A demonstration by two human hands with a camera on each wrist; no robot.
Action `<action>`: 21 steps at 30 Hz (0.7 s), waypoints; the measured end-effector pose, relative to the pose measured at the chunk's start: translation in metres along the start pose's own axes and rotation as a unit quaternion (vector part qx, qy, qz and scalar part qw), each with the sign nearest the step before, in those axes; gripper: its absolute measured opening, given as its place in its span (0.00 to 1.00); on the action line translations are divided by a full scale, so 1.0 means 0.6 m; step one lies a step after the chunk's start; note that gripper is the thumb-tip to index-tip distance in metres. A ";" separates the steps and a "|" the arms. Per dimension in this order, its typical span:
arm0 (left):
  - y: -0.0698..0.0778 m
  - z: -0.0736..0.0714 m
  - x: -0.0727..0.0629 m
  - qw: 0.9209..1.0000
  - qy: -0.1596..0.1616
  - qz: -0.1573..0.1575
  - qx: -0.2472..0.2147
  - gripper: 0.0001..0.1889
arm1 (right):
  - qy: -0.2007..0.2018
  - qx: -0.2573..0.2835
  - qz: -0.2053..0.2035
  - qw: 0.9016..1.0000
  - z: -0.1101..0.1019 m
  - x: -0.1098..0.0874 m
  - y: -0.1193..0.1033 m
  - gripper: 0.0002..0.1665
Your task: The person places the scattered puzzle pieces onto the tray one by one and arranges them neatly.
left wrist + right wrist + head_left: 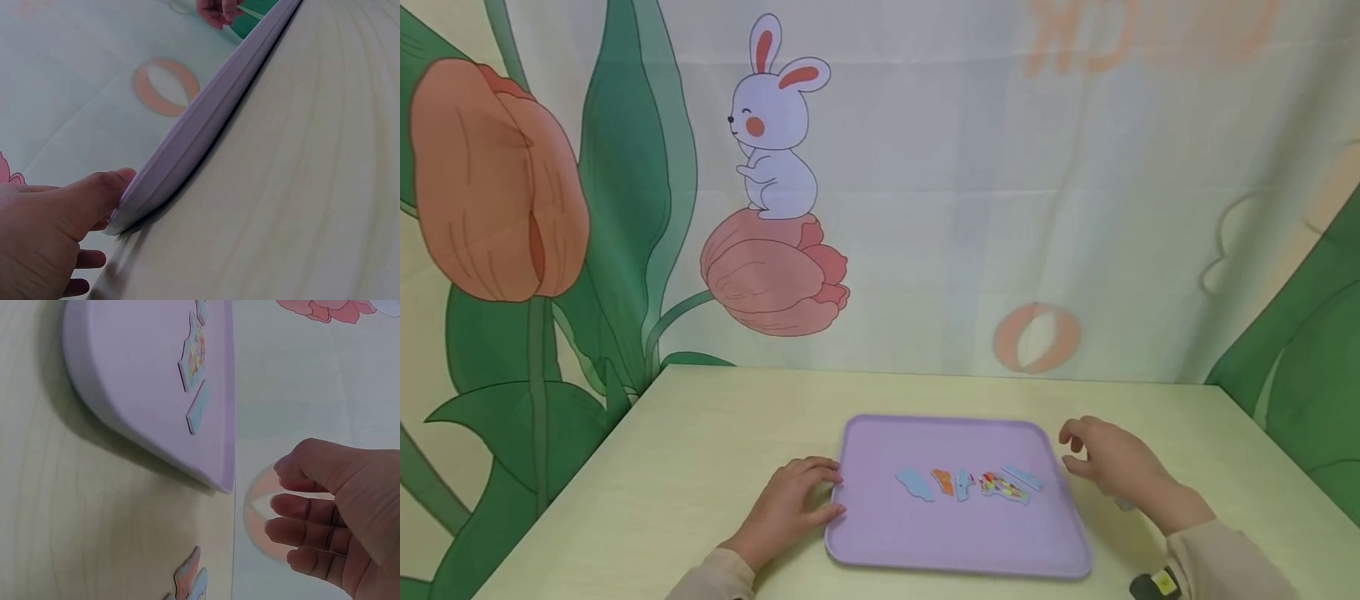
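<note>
A lilac tray (955,542) lies on the table. In a row across it are several thin, irregular printed pieces that look like puzzle pieces: a light-blue one (915,484), an orange one (942,481), a narrow blue one (964,484), a multicoloured one (1004,487) and a blue strip (1023,477). My left hand (790,506) touches the tray's left rim with its thumb and fingertips, fingers relaxed. Past the tray's right edge, my right hand (1112,462) hovers with loosely bent fingers and nothing in them.
More printed pieces (187,578) lie on the table right of the tray, mostly hidden under my right forearm in the head view. Behind the pale table (760,417) hangs a curtain (940,208) printed with tulips and a rabbit. A dark device is on my right sleeve.
</note>
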State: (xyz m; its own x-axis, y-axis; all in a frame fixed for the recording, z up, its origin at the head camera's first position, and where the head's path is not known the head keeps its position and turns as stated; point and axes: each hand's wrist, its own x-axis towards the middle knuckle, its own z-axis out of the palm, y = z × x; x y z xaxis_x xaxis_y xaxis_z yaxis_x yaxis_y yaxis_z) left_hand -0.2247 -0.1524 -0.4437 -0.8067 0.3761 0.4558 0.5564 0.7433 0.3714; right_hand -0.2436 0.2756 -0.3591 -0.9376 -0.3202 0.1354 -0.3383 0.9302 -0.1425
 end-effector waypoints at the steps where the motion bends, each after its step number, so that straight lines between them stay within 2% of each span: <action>1: 0.000 0.000 0.000 1.000 0.001 0.000 0.000 0.14 | -0.002 0.000 0.003 1.000 -0.002 -0.001 0.002 0.11; 8: -0.002 0.002 -0.001 1.000 0.001 0.000 -0.004 0.14 | -0.026 0.029 0.031 0.999 -0.016 -0.009 0.017 0.13; 13: -0.002 0.002 0.000 1.000 -0.005 -0.008 -0.007 0.14 | -0.025 0.024 0.026 0.999 -0.022 -0.015 0.027 0.12; 21: -0.004 0.005 -0.001 1.000 0.003 -0.002 -0.004 0.14 | -0.022 0.012 0.019 1.000 -0.021 -0.029 0.046 0.15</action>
State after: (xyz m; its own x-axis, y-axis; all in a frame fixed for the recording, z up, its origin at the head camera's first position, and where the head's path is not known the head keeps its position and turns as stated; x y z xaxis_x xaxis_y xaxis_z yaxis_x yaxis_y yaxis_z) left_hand -0.2261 -0.1527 -0.4468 -0.8075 0.3703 0.4591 0.5551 0.7403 0.3793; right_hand -0.2357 0.3090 -0.3533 -0.9520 -0.2935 0.0867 -0.3044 0.9373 -0.1695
